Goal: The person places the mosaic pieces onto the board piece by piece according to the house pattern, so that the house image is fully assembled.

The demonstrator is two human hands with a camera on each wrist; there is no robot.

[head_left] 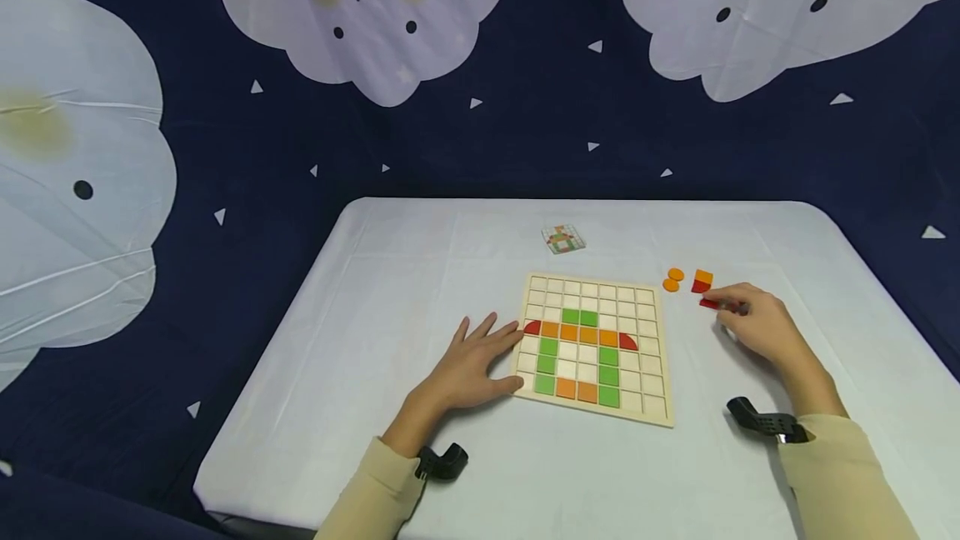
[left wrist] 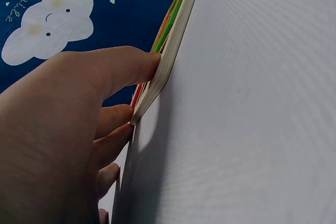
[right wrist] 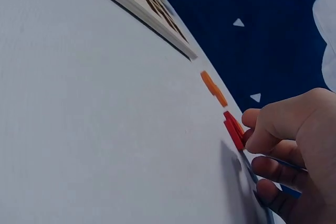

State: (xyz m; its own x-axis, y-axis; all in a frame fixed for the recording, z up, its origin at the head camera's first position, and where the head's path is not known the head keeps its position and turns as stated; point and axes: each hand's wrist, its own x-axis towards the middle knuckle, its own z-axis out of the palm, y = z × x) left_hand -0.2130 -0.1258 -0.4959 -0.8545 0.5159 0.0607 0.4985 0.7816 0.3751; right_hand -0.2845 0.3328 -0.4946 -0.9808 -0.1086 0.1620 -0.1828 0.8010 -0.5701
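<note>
A wooden grid board [head_left: 652, 386] lies on the table, with green tiles [head_left: 608, 376], orange tiles [head_left: 577, 390] and two red quarter-round tiles [head_left: 628, 342] set in its cells. My left hand [head_left: 468, 365] rests at the board's left edge, fingers spread; in the left wrist view the thumb [left wrist: 142, 65] touches the rim. Right of the board, my right hand [head_left: 757, 323] pinches a red tile [right wrist: 234, 134] between thumb and fingertips, low over the tabletop. Just beyond those fingertips lie an orange square tile [head_left: 703, 277] and another red tile [head_left: 701, 287].
Two orange round tiles [head_left: 675, 274] lie between the board and the loose square tile. Behind the board is a small pattern card [head_left: 563, 238]. The white tabletop [head_left: 360, 315] ends at a dark blue cloth [head_left: 525, 165] with clouds.
</note>
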